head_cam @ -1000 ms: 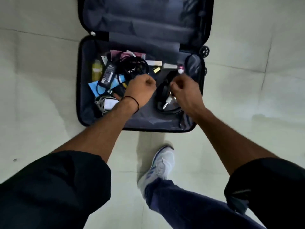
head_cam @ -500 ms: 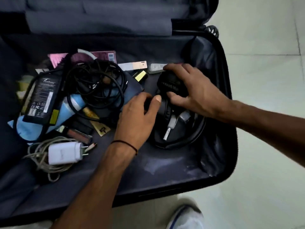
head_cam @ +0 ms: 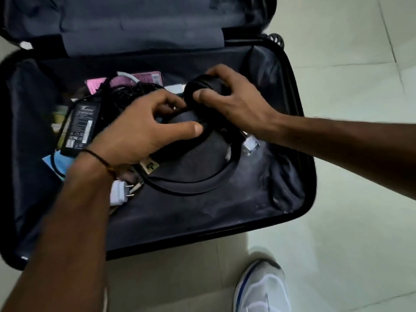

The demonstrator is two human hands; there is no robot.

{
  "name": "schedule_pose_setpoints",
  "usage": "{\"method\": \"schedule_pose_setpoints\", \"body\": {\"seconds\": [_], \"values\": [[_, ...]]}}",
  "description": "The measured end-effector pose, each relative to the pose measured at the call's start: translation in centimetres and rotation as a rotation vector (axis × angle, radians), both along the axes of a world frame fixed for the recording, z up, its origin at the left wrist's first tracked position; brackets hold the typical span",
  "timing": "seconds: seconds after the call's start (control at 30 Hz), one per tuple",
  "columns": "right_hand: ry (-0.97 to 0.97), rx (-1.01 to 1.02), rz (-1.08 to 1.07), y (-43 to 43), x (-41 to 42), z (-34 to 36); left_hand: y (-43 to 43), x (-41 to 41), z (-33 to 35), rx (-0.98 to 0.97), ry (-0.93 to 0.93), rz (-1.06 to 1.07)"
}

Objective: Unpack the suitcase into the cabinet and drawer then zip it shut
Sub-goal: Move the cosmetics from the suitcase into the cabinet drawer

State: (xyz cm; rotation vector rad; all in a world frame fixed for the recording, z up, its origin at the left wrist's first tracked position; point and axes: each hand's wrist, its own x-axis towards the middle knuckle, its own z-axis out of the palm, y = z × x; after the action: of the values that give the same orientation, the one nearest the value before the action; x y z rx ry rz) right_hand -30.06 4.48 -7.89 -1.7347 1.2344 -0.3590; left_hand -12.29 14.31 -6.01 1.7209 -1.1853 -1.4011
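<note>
You had both hands on the headphones [head_cam: 203, 85], which lay inside the open suitcase [head_cam: 180, 245], right of centre. Your right hand [head_cam: 238, 102] gripped the far ear cup; your left hand [head_cam: 135, 134] curled round the nearer one (contact partly hidden). The headband looped toward you, so the lift should go straight up, clear of the cables [head_cam: 126, 92] at left.

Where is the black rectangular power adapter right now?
Head view, left side of the open dark suitcase: the black rectangular power adapter lies just left of the left hand.
</note>
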Motion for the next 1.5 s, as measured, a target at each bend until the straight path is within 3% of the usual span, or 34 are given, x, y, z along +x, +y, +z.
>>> {"method": "schedule_pose_setpoints", "body": {"seconds": [0.17,0.33,0.5,0.77,0.93,1.1,1.27,1.4,1.5], "values": [[-0.165,0.072,0.093,1.6,4.6,0.6,2.9,6.1,1.1,-0.208,-0.133,0.107],[-0.173,0.061,0.217,3.8,6.7,-0.3,6.0,9.5,-1.5,-0.288,-0.032,0.366],[-0.138,0.002,0.232,4.6,7.1,0.1,7.3,10.1,-1.0,-0.248,0.079,0.401],[0.008,-0.075,0.434,6.5,5.5,-1.5,7.4,9.7,-1.6,-0.235,-0.145,0.344],[0.069,-0.028,0.453,6.0,3.3,-2.2,7.3,8.0,-3.0,-0.334,-0.160,0.559],[0.067,0.007,0.505,6.1,2.4,-3.0,7.0,6.8,-2.9,-0.343,-0.225,0.402],[0.070,0.052,0.494,5.3,2.0,-3.2,6.7,7.6,-3.3,-0.231,-0.318,0.204],[0.087,0.046,0.443,3.7,0.7,-2.2,6.2,7.4,-3.3,-0.188,-0.329,0.192],[0.187,-0.143,0.297,1.2,-0.9,-1.7,4.9,6.2,-2.4,-0.292,-0.375,0.284]]}}
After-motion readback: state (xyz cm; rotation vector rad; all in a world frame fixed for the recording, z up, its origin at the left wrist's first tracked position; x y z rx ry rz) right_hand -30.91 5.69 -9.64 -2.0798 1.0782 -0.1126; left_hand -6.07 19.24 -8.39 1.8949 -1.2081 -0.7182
